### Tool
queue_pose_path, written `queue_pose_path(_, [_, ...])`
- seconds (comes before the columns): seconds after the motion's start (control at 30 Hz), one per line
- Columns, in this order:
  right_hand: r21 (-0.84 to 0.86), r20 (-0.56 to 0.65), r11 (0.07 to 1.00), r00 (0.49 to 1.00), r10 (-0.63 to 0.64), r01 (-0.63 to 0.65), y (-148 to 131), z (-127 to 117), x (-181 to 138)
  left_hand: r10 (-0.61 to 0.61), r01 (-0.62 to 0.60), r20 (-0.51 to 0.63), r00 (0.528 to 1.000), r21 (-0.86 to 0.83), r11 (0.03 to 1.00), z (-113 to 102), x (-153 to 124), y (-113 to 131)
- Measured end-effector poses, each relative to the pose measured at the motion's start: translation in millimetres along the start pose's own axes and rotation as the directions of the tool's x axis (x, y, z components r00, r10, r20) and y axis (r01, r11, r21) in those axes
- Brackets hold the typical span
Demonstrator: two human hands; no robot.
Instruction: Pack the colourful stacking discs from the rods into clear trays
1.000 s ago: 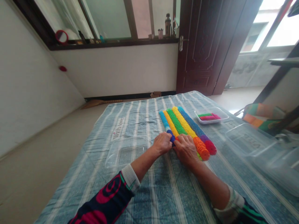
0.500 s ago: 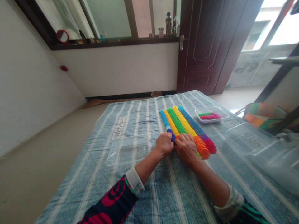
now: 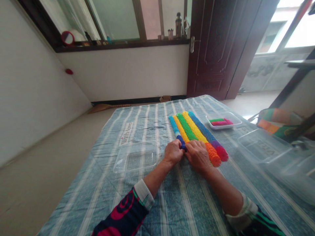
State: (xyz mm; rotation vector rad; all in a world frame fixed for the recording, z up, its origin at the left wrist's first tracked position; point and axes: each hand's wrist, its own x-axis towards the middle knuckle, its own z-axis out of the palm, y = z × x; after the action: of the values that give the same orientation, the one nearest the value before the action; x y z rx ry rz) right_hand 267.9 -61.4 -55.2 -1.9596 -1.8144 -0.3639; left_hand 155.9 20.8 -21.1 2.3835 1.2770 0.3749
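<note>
Several long rows of coloured knobbly pieces [image 3: 194,129] lie side by side on a blue striped cloth [image 3: 172,196]: light blue, yellow, green, yellow and blue, ending in orange, purple and red. My left hand [image 3: 173,151] is closed in a pinch on the dark blue near end [image 3: 182,143] of the leftmost row. My right hand [image 3: 198,155] is curled over the near ends of the middle rows, and its fingers meet the left hand at that blue end. What the right fingers grip is hidden.
A clear shallow tray [image 3: 136,159] lies left of my hands. A small tray [image 3: 223,120] with green and pink rows sits at the back right. Larger clear containers [image 3: 265,144] stand at the right. A dark door [image 3: 216,49] and a cluttered window sill [image 3: 118,44] are behind.
Both hands have stayed pressed together at the near end of the rows, with only small finger shifts. The camera has moved slightly.
</note>
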Motion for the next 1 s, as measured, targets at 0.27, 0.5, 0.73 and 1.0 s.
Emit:
queue_pose_path(0.27, [0.044,0.042,0.998,0.998,-0.045,0.043,0.9,-3.4,0.6,0.073,-0.078,-0.049,0.996,-0.118,0.990,8.4,-12.8,-7.4])
queue_pose_path(0.5, [0.189,0.047,0.963,0.978,-0.205,0.193,3.2,-20.2,-1.9,0.201,-0.213,-0.107,0.974,-0.116,0.970,4.8,-38.8,-11.7])
queue_pose_path(0.73, [0.586,0.097,0.793,0.957,-0.273,0.166,-13.2,-42.5,-3.7,0.430,-0.435,-0.298,0.852,0.055,0.899,-23.2,-88.2,-24.2])
queue_pose_path(1.0, [0.604,0.173,0.711,0.811,-0.559,0.361,-78.0,-71.9,58.8,0.308,-0.305,-0.457,0.835,0.081,0.949,-79.3,-125.1,-54.7])
